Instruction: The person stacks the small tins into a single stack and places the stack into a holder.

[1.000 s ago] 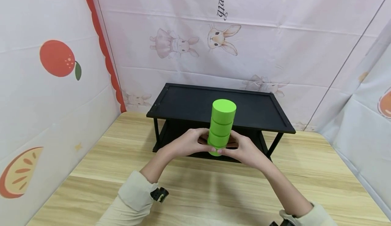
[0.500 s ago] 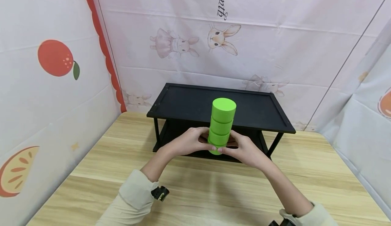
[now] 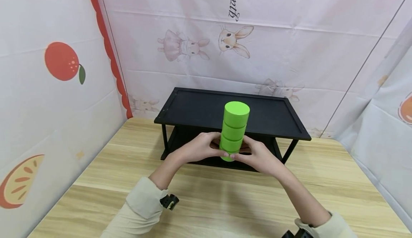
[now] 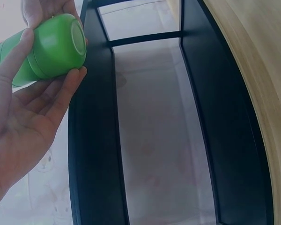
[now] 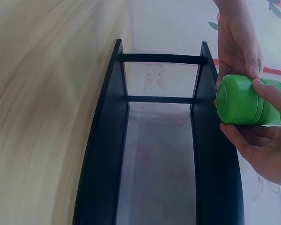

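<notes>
A green cylinder (image 3: 234, 129) with grooves ringing it in several sections, like a stack of round containers, is held up nearly upright in front of the black shelf. My left hand (image 3: 200, 148) grips its lower part from the left, thumb in front and fingers behind. From the other side my right hand (image 3: 260, 156) grips the same part, the two thumb tips almost meeting. In the left wrist view the cylinder's rounded bottom (image 4: 61, 42) shows, with left fingertips along its edge. The right wrist view has the right fingers (image 5: 241, 143) under the cylinder's bottom section.
A black two-tier shelf (image 3: 199, 105) stands on the wooden table (image 3: 206, 202) right behind the hands; its lower tier is partly hidden by them. Printed cloth walls (image 3: 289, 52) enclose the table at the back and both sides.
The green cylinder has risen slightly and shifted a touch to the right, with both hands holding it the same way. The shelf has not moved.
</notes>
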### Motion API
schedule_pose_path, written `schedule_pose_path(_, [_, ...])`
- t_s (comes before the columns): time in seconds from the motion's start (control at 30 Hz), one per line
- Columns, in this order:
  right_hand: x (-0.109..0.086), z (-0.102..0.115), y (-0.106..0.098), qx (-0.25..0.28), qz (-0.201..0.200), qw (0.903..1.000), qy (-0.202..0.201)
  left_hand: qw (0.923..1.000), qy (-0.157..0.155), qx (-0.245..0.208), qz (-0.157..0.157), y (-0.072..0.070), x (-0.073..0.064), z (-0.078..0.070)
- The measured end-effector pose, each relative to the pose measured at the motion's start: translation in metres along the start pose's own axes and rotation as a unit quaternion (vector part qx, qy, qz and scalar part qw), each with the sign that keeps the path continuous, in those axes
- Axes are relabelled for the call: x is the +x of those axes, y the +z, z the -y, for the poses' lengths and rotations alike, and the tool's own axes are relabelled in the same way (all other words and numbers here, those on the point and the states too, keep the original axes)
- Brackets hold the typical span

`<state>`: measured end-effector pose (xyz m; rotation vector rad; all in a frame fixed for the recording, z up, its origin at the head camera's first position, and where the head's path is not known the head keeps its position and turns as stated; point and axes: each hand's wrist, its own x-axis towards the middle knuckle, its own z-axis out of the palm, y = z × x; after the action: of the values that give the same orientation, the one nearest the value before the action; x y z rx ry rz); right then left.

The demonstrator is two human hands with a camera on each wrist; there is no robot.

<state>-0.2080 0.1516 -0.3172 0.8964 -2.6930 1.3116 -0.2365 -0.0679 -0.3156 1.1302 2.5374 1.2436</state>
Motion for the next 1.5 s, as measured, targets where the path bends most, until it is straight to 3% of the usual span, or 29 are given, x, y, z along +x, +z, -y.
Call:
schedule_pose_path(0.97, [0.011,0.002,-0.010,0.034,0.023,0.9989,0.025,0.9995,-0.011,-0.029,0.002,-0.012,0.008,-0.002])
schedule_pose_path(1.33, [0.007,0.034,-0.016,0.030,0.020,0.9989,0.030,0.9994,-0.010,-0.032,0.002,-0.015,0.010,-0.004])
schedule_pose_path(1.5, [0.011,0.021,-0.017,0.035,0.018,0.9988,0.029,0.9995,-0.009,-0.030,0.004,-0.016,0.012,-0.005])
